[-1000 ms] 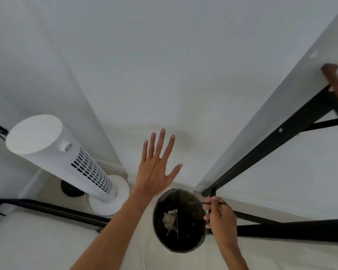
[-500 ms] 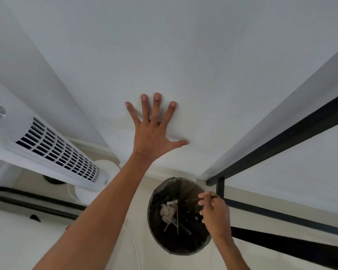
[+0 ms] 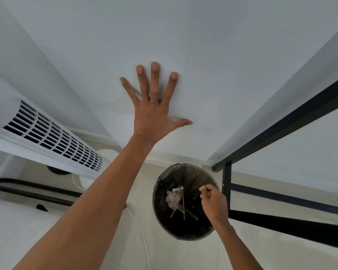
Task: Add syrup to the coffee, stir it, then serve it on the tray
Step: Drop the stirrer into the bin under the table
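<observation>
I am looking down at a round bin with a black liner [image 3: 165,221] on the floor by the wall. My right hand [image 3: 214,201] hovers over the bin's right rim, fingers pinched on a thin stir stick, of which only a short dark end [image 3: 208,190] shows. My left hand [image 3: 154,114] is spread open and pressed flat against the white wall [image 3: 203,55] above the bin. Inside the bin lie crumpled paper [image 3: 172,197] and a few wooden sticks [image 3: 183,205]. No coffee, syrup or tray is in view.
A white tower fan [image 3: 47,137] leans into view at left, its round base [image 3: 90,180] on the floor and a white cable [image 3: 141,230] trailing beside my left forearm. A white table with a black metal frame [image 3: 281,133] stands right of the bin.
My left hand has risen and planted itself flat on the wall. The view has tipped closer to the bin. My right hand has shifted from the bin's rim to over its opening.
</observation>
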Tool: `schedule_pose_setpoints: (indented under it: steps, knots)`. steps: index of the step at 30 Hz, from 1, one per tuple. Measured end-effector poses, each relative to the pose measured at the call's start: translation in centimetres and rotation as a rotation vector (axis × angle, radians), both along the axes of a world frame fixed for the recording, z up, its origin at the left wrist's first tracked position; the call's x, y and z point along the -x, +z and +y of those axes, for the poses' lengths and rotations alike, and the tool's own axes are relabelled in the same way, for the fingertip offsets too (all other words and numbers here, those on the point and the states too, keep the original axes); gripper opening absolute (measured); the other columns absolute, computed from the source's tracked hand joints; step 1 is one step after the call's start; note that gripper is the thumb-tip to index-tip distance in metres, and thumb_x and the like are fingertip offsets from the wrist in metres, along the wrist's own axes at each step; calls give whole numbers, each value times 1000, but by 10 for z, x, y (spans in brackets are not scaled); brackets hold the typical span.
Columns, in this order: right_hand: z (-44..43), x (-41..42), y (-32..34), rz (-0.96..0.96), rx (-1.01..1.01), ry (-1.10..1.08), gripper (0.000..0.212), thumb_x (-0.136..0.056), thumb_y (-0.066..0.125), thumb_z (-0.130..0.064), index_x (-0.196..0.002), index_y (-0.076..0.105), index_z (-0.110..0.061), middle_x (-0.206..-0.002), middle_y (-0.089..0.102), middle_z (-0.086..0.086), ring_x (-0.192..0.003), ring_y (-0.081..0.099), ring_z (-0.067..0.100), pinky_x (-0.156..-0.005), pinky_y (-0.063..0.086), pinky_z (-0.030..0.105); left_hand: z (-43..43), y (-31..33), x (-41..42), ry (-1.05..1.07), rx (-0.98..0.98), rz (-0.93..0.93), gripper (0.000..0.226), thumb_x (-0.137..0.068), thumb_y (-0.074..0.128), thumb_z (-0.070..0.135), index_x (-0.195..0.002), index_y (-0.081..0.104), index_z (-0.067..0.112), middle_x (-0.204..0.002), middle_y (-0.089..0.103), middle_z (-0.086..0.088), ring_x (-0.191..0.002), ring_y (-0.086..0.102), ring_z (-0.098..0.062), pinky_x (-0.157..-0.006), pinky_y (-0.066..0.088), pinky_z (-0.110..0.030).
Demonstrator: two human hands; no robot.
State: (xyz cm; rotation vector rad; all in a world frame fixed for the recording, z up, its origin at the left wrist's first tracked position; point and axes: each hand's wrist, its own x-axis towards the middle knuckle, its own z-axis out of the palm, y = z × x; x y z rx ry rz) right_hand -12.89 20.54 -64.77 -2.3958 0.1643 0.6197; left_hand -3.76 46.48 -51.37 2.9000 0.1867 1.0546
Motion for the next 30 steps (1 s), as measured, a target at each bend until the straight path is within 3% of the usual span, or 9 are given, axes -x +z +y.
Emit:
schedule_pose_setpoints:
  steps: [2,4,7,9,12,15,21,26,30]
  knots:
    - [-4,-2,-8,53,0,-18,28,-107,47,-28,-102,70,-13,-88,73,4,-81,70,21,-77,63,44,1,-2,0,-9,-4,4,150,-57,58,99,-154,-34,31,-156,-54,-2,-149,-16,-56,-110,2,-82]
    - [-10,-4,-14,81,9,-28,26,-108,45,-28,-106,68,-15,-94,72,6,-85,72,24,-80,63,49,2,-3,0,-5,-14,-2,150,-57,59,98,-154,-34,30,-162,-46,-6,-141,4,-60,-111,2,-82]
    - [-21,-7,-18,75,31,-38,27,-108,45,-26,-115,68,-14,-97,73,9,-85,73,27,-80,64,49,1,-2,3,43,-26,14,150,-59,62,95,-158,-29,28,-165,-13,-24,-140,9,-58,-111,2,-81]
    - [-26,-7,-16,64,43,-27,28,-108,45,-26,-117,68,-14,-94,72,5,-78,72,17,-73,64,40,0,0,9,52,-36,47,143,-60,67,89,-161,-11,26,-158,5,-26,-142,9,-57,-111,9,-82]
    - [-27,-6,0,18,108,56,30,-109,45,-27,-119,69,-13,-92,68,-3,-70,61,3,-64,51,20,-10,5,24,57,-1,171,146,-58,71,84,-162,-9,22,-166,-9,-25,-149,-2,-57,-115,7,-78]
    - [-20,-8,33,-5,129,109,34,-109,44,-30,-129,65,-13,-112,74,6,-99,69,21,-84,54,31,-27,14,54,33,96,366,136,-67,63,82,-164,-14,26,-167,-34,-14,-156,-15,-47,-117,0,-74]
    - [7,-9,150,-37,87,237,46,-107,42,-37,-145,53,-12,-139,64,11,-130,58,30,-104,50,45,-33,48,157,107,261,1068,98,-95,28,76,-163,-20,25,-172,-25,-5,-159,-17,-38,-125,-3,-69]
    - [34,6,277,-79,217,413,65,-107,29,-52,-158,34,-13,-157,44,18,-149,35,33,-121,30,48,-23,150,206,199,329,1183,89,-98,20,72,-164,-14,25,-175,-16,-2,-161,-12,-34,-125,-8,-63]
    - [46,21,385,-161,243,442,69,-106,18,-57,-162,24,-16,-166,28,19,-156,18,35,-128,16,50,-13,260,217,216,305,1099,87,-99,16,73,-165,-10,24,-175,-13,-5,-161,-10,-34,-128,-6,-58]
